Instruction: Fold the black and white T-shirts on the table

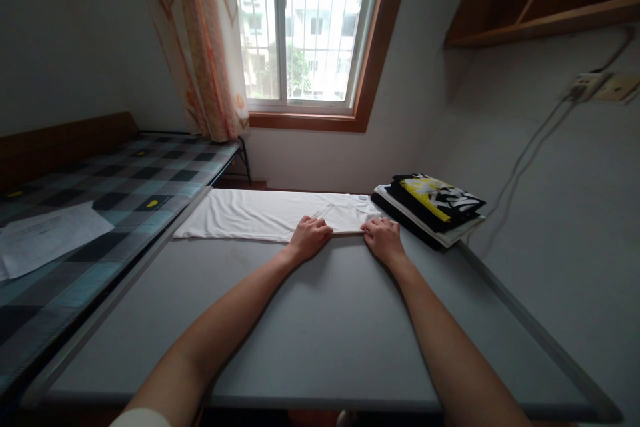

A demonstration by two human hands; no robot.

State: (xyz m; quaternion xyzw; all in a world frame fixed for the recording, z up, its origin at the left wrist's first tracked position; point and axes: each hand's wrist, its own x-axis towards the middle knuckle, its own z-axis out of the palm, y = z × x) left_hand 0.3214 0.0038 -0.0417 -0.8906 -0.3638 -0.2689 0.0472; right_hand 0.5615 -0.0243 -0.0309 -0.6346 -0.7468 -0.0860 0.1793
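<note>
A white T-shirt (250,213) lies folded into a long strip across the far side of the grey table (300,333), with its collar end at the right. My left hand (311,237) is closed on the near edge of the shirt, right of its middle. Close to the shirt's right end, my right hand (383,238) pinches the same edge. Between the two hands the edge runs straight. The fingertips are partly hidden under the fabric.
A stack of folded clothes (433,207), black, white and yellow, sits at the table's back right, beside the shirt. Left of the table is a bed with a checked mattress (165,177) and paper sheets (53,237). A cable (525,153) hangs along the right wall.
</note>
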